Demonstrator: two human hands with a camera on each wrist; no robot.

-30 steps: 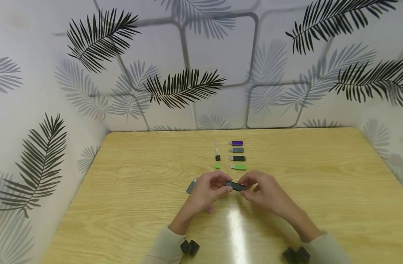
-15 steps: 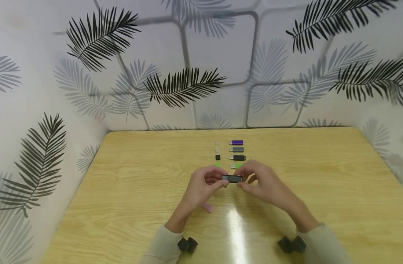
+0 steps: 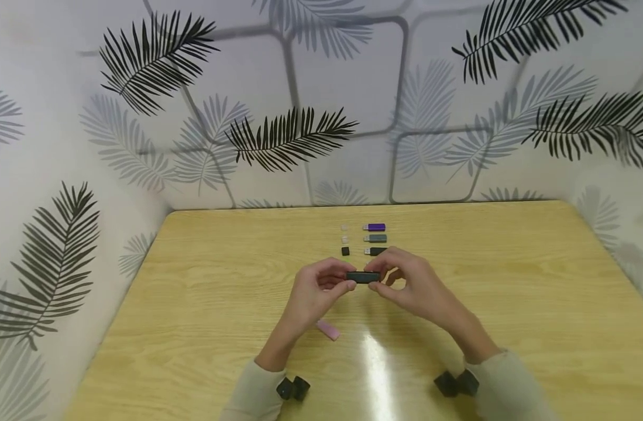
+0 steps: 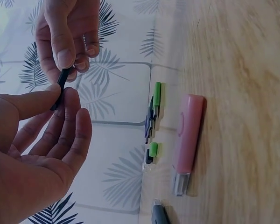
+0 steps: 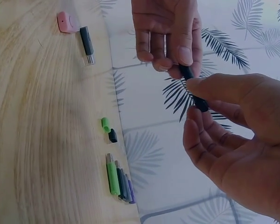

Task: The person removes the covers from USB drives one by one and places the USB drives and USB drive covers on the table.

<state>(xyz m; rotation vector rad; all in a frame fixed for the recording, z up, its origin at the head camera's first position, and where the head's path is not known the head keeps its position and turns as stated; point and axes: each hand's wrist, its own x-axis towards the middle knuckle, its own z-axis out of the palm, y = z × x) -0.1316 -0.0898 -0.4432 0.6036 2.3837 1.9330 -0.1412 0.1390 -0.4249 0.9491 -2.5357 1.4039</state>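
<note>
A black USB stick (image 3: 363, 278) is held level above the table between both hands. My left hand (image 3: 312, 295) pinches its left end between thumb and fingers, while my right hand (image 3: 416, 289) pinches the right end. The wrist views show the same black USB stick (image 4: 60, 88) tilted, with each thumb pressed on it. On the table below lies a pink USB stick (image 3: 329, 330) with a clear cap end, near my left wrist. A grey USB stick (image 5: 87, 43) lies beside it, hidden behind my left hand in the head view.
Farther back, purple (image 3: 376, 227), grey (image 3: 377, 238) and black (image 3: 375, 251) uncapped USB sticks lie in a column. Left of them are two clear caps (image 3: 344, 240) and a black cap (image 3: 345, 251). A green stick (image 5: 113, 179) and green cap (image 5: 105, 124) show in the wrist views.
Both hands have moved away from me and slightly left with the black USB stick, which has turned from slanted to level. They now cover the green stick; more of the pink stick shows.
</note>
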